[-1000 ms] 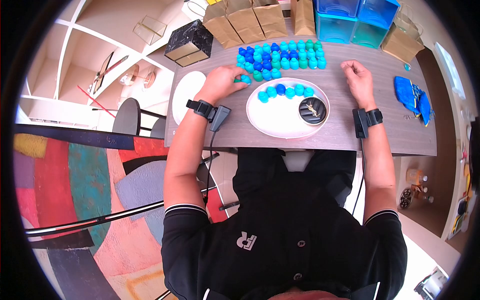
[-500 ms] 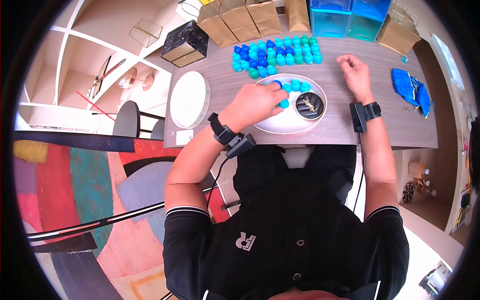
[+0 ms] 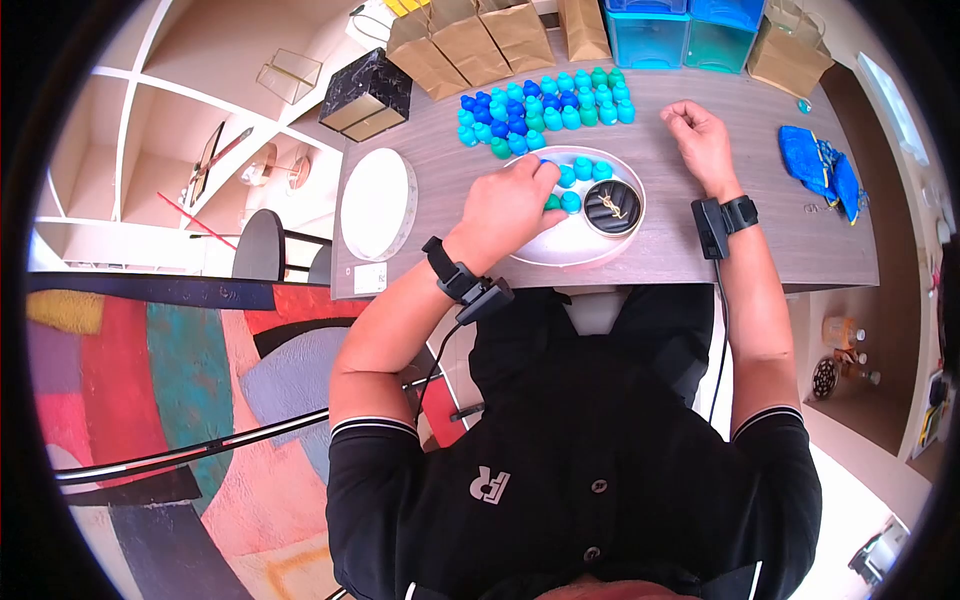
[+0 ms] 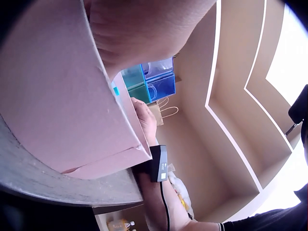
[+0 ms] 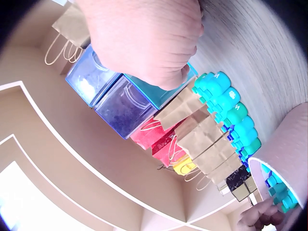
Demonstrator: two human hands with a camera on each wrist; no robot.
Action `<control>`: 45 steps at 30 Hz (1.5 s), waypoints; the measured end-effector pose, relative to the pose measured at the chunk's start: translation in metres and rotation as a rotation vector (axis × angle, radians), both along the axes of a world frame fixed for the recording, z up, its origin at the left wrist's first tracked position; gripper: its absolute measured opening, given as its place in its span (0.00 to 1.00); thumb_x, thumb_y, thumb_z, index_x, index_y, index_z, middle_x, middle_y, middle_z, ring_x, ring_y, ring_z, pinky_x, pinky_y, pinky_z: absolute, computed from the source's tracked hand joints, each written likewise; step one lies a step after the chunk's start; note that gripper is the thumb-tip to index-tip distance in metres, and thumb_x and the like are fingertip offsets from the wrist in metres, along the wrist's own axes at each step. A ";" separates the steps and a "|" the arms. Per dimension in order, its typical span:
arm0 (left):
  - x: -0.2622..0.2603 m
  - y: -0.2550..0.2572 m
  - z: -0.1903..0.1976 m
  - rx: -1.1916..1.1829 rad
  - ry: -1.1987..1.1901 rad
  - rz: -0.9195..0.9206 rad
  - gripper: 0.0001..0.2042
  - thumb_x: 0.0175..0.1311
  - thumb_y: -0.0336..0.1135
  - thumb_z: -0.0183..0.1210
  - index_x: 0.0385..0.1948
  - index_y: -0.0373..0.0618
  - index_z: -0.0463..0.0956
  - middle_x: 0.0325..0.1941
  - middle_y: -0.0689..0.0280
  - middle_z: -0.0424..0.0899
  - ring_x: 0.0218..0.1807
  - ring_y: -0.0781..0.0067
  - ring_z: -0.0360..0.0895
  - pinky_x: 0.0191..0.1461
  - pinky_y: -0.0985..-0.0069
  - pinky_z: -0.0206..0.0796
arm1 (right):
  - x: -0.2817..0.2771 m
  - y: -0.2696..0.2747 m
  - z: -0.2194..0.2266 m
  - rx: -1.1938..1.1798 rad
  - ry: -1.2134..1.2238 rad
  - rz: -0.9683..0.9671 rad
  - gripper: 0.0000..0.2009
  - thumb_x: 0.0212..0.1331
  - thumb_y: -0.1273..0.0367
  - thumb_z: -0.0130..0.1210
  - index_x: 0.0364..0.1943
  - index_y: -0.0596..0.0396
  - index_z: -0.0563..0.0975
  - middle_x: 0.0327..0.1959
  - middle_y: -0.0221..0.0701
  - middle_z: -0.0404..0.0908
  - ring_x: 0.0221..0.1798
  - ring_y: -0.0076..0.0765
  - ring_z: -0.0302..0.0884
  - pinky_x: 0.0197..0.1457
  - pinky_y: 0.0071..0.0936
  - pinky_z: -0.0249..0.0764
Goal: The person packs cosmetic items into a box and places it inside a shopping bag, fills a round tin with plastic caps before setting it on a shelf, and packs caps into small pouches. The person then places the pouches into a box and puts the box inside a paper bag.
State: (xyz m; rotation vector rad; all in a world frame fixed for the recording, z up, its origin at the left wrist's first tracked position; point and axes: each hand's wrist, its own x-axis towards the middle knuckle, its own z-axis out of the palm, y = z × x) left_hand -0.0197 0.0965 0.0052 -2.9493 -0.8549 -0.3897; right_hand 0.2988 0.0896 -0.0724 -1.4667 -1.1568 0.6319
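My left hand [image 3: 508,205] reaches over the left side of a pinkish-white round box [image 3: 575,258], its fingers down inside. They grip a small green bottle-shaped piece [image 3: 553,202]; a turquoise bottle-shaped piece [image 3: 571,202] sits right beside it. More turquoise pieces [image 3: 584,168] stand along the box's far wall, some behind the hand. A black round case [image 3: 612,207] with a gold emblem fills the box's right part. In the left wrist view the box wall [image 4: 62,91] covers most of the fingers. My right hand [image 3: 698,140] rests loosely curled on the table, holding nothing.
Rows of blue, turquoise and green pieces [image 3: 568,117] stand behind the box. A white round lid [image 3: 378,205] lies at the left. Paper bags [image 3: 515,40], clear blue drawers [image 3: 648,42] and a black marbled box [image 3: 368,95] line the back; a blue cloth pouch [image 3: 815,165] lies right.
My left hand has moved right from beside the rows into the box, carrying pieces from the front of the rows. The right hand has stayed resting on the table.
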 end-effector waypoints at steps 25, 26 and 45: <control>-0.033 0.063 0.032 -0.051 -0.249 0.240 0.15 0.56 0.40 0.71 0.40 0.45 0.79 0.32 0.62 0.85 0.30 0.62 0.84 0.34 0.66 0.76 | -0.001 0.000 0.003 -0.023 -0.008 0.022 0.09 0.65 0.67 0.58 0.40 0.57 0.85 0.28 0.22 0.82 0.31 0.16 0.73 0.36 0.21 0.70; -0.040 0.074 0.031 -0.042 -0.254 0.219 0.15 0.55 0.39 0.71 0.41 0.44 0.80 0.35 0.62 0.85 0.30 0.63 0.84 0.36 0.68 0.76 | -0.001 0.000 0.004 -0.035 -0.005 0.020 0.09 0.65 0.67 0.58 0.40 0.57 0.85 0.28 0.22 0.82 0.31 0.16 0.73 0.36 0.21 0.70; -0.019 0.114 -0.007 -0.154 0.145 0.062 0.14 0.56 0.42 0.68 0.43 0.53 0.87 0.39 0.60 0.89 0.44 0.55 0.85 0.48 0.60 0.77 | 0.000 -0.001 0.004 -0.027 -0.029 0.009 0.10 0.64 0.66 0.59 0.40 0.57 0.85 0.28 0.24 0.83 0.31 0.18 0.74 0.36 0.23 0.71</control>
